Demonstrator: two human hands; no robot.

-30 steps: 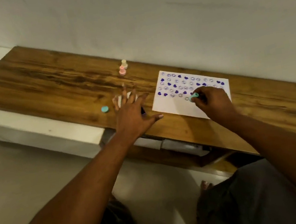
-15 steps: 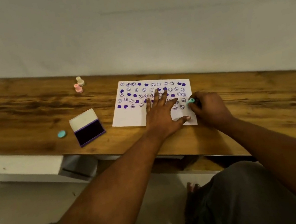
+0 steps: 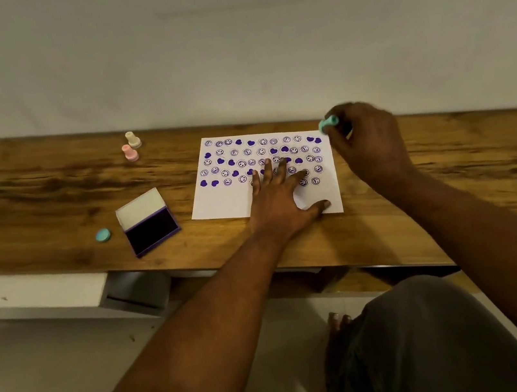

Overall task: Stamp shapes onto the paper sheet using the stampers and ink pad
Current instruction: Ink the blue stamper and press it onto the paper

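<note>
Head view: a white paper sheet (image 3: 234, 199) lies flat on the wooden table (image 3: 47, 195), a little right of the frame's middle. Its upper rows are filled with purple smiley-face rings and solid purple hearts; the near strip is bare.

The left hand (image 3: 279, 199) lies palm down on the sheet, fingers spread toward 12 o'clock and thumb stretched toward 3 o'clock near the sheet's near right corner. It is open flat and grips nothing; it only presses on the paper.

The right hand (image 3: 367, 144) is at about 2 o'clock from the left hand, over the sheet's far right corner and the table edge beyond it. Its fingers are curled closed around a teal stamper (image 3: 328, 123), whose end pokes out toward 9 o'clock. Whether the stamper touches the paper cannot be told.

At 9 o'clock from the sheet, apart from it, sits the open ink pad (image 3: 150, 225): dark purple pad toward the viewer, pale lid raised behind it. Just beside it at 9 o'clock lies a teal cap (image 3: 103, 235).

At 11 o'clock from the sheet, near the wall, a pink stamper (image 3: 130, 152) and a cream stamper (image 3: 133, 139) stand upright, close together.
</note>
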